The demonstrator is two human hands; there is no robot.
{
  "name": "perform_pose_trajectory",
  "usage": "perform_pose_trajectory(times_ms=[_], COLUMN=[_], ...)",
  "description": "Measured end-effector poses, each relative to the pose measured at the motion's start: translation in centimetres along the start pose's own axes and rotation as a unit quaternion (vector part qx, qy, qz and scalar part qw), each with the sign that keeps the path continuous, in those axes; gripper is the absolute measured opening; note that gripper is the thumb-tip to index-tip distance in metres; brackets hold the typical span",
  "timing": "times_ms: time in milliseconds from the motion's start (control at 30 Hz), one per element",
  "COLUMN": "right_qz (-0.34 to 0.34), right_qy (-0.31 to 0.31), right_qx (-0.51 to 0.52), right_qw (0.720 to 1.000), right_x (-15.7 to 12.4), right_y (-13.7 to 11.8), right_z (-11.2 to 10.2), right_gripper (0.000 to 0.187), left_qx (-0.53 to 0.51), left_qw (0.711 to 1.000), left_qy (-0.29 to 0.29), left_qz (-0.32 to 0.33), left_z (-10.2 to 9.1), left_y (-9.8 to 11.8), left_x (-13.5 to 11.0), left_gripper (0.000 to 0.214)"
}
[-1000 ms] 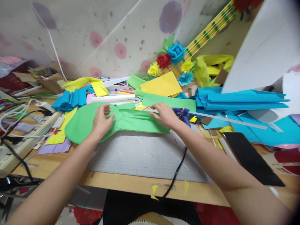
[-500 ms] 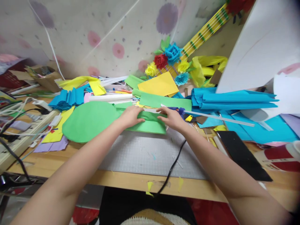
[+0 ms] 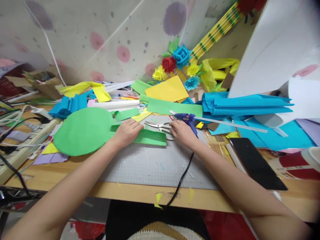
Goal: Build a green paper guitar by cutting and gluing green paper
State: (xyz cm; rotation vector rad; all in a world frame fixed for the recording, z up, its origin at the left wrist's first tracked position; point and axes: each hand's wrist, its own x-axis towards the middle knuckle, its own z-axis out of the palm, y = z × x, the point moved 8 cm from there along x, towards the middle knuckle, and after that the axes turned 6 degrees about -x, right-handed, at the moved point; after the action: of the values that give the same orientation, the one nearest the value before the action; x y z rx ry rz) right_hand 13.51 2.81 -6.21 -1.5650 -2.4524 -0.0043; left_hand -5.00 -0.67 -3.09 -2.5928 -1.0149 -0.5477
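Observation:
A green piece of paper [image 3: 83, 131] with a wide rounded body lies at left, and a folded green strip [image 3: 151, 137] runs right from it. My left hand [image 3: 128, 132] is closed over the strip, thumb side hidden. Just beyond the strip's right end are scissors [image 3: 158, 126] with silver blades pointing left. The curled fingers of my right hand [image 3: 182, 132] are on their pale handles. Directly behind that hand lies a blue glue gun [image 3: 186, 117] with a long clear glue stick in its back.
A grey cutting mat [image 3: 155, 166] with small scraps covers the table's middle; a black cable crosses it. Blue crepe paper [image 3: 245, 104], a black phone [image 3: 257, 163] and a paper cup [image 3: 300, 163] are at right. A power strip [image 3: 27, 146] stands left. Paper flowers [image 3: 182, 56] lean behind.
The green paper has shifted left and a little nearer, with my left hand on it. My right hand has let go of the strip and reached the scissors, which are now uncovered.

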Motion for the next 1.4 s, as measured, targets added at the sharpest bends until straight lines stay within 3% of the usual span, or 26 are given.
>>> perform_pose_trajectory(times_ms=[133, 333, 400, 533, 633, 767, 1000, 1100, 1233, 1333, 1400], right_qz=[0.014, 0.002, 0.020, 0.132, 0.175, 0.128, 0.072, 0.104, 0.160, 0.176, 0.180], right_qy=[-0.019, -0.031, -0.033, -0.026, 0.017, 0.040, 0.000, 0.029, 0.134, 0.165, 0.143], right_qx=[-0.029, -0.073, -0.090, -0.111, -0.136, -0.159, -0.178, -0.123, 0.010, 0.197, 0.349], right_qw=[0.999, 0.997, 0.995, 0.985, 0.975, 0.978, 0.981, 0.986, 0.978, 0.950, 0.908], right_x=[1.2, -0.1, -1.7, -4.9, -5.6, -3.7, -1.5, -2.0, -2.7, -2.6, -2.2], right_y=[-0.6, -0.4, 1.1, 6.5, 9.8, 11.3, 12.0, 13.2, 16.0, 18.0, 18.7], right_z=[-0.1, -0.7, -1.3, -2.9, -3.9, -3.1, -0.2, -1.1, -3.9, -5.8, -6.7], right_gripper=[0.023, 0.023, 0.022, 0.020, 0.021, 0.029, 0.037, 0.039, 0.031, 0.016, 0.016], left_qx=[0.049, 0.046, 0.044, 0.037, 0.032, 0.036, 0.024, 0.039, 0.048, 0.035, 0.026], left_qw=[0.994, 0.992, 0.991, 0.990, 0.989, 0.987, 0.991, 0.988, 0.986, 0.985, 0.983], left_qy=[0.095, 0.113, 0.122, 0.135, 0.141, 0.151, 0.135, 0.147, 0.146, 0.142, 0.140], left_qz=[0.032, 0.032, 0.033, 0.028, 0.024, 0.035, 0.006, -0.010, -0.060, -0.096, -0.116], left_z=[-1.0, -1.0, -1.0, -0.8, -0.5, -0.6, -0.3, -0.3, -0.1, 0.1, 0.2], left_y=[1.6, 1.8, 1.8, 1.3, 0.9, 1.1, 0.9, 0.3, -1.1, -2.2, -2.9], left_x=[-1.3, -2.1, -2.3, -2.1, -1.8, -2.0, -2.6, -2.6, -2.6, -2.8, -3.0], left_gripper=[0.016, 0.009, 0.008, 0.009, 0.010, 0.009, 0.015, 0.016, 0.020, 0.022, 0.021])
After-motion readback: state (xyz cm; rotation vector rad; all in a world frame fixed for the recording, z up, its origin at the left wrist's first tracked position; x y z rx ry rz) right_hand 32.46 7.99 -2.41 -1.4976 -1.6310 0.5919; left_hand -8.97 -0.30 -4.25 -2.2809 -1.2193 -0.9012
